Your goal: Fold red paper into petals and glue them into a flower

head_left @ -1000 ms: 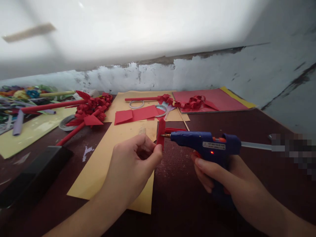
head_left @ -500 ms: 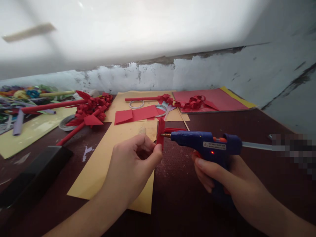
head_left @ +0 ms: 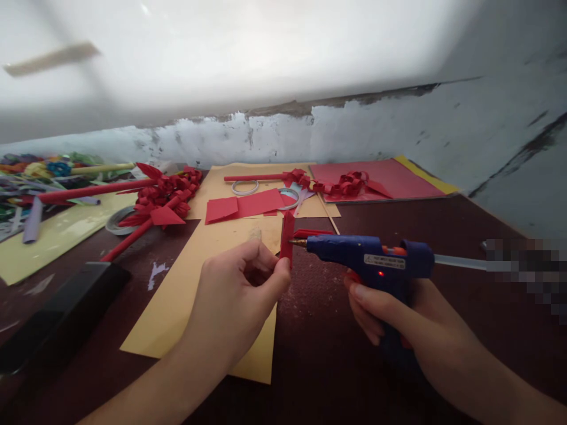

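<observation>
My left hand (head_left: pixel 248 283) pinches a narrow red paper strip (head_left: pixel 287 227) upright between thumb and fingers. My right hand (head_left: pixel 390 307) is wrapped round the handle of a blue hot glue gun (head_left: pixel 345 249), whose small red light glows. The gun's metal nozzle (head_left: pixel 299 242) meets the strip just above my left fingertips. From the gun's rear sticks a translucent glue stick (head_left: pixel 460 261). Behind the nozzle shows another piece of red folded paper (head_left: pixel 314 232); I cannot tell whether it joins the strip.
Yellow-tan card (head_left: pixel 177 319) lies under my left arm. Red paper rectangles (head_left: pixel 257 203), tape rings (head_left: pixel 245 188) and a red paper-flower stem (head_left: pixel 257 177) are behind. Left are red paper flowers (head_left: pixel 159 198) and a black box-like object (head_left: pixel 66 313). A red sheet (head_left: pixel 416 177) lies back right.
Almost nothing differs. Both hands, the strip and the glue gun hold nearly the same place, with the nozzle still at the strip.
</observation>
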Tool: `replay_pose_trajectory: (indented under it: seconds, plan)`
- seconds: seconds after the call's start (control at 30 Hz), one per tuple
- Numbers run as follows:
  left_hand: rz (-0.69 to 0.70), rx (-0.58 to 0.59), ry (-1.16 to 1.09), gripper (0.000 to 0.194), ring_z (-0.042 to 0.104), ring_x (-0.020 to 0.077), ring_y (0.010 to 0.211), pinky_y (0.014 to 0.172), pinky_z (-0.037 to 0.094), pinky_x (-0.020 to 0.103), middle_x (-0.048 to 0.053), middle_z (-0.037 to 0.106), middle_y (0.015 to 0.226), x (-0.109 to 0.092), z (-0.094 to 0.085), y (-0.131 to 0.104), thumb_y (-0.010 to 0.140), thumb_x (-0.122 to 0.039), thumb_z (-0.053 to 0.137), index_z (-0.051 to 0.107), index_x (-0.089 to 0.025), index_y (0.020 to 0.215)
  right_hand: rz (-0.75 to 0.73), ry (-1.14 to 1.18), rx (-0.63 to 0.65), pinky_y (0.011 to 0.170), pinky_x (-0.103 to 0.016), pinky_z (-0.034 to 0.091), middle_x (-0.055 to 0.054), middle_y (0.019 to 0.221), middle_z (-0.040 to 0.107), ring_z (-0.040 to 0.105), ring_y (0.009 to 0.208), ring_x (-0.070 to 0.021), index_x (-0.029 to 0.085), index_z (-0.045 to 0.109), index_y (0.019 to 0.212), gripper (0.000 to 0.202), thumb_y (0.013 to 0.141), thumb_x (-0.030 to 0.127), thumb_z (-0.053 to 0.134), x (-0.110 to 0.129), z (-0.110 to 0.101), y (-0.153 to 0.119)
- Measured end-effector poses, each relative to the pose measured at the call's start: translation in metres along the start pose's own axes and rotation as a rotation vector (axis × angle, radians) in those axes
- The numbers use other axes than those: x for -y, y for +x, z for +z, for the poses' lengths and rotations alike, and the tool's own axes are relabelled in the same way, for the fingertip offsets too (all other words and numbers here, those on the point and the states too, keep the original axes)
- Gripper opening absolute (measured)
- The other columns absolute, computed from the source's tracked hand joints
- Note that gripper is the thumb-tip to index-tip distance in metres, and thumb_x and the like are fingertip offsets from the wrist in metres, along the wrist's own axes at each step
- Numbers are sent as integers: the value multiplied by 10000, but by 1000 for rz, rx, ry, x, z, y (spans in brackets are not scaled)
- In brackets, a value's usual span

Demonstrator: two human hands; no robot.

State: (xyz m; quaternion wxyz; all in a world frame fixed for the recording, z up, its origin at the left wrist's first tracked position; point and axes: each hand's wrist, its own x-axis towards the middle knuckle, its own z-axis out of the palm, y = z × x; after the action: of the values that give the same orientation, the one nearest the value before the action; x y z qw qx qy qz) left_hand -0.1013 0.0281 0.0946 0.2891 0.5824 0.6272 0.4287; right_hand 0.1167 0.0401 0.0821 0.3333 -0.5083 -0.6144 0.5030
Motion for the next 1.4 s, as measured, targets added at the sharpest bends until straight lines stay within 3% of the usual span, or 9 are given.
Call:
replay_pose_trajectory:
  seconds: [1.4]
  plan:
    - [2, -5, -19, 280, 583, 97, 462, 428, 392, 187, -24, 681, 547, -1, 0, 1, 870, -299, 733, 622, -198, 634, -16, 59, 2, 525, -285, 394, 37, 566, 536, 479, 547, -151, 242, 629, 793, 404, 969, 605, 647, -7, -1, -2]
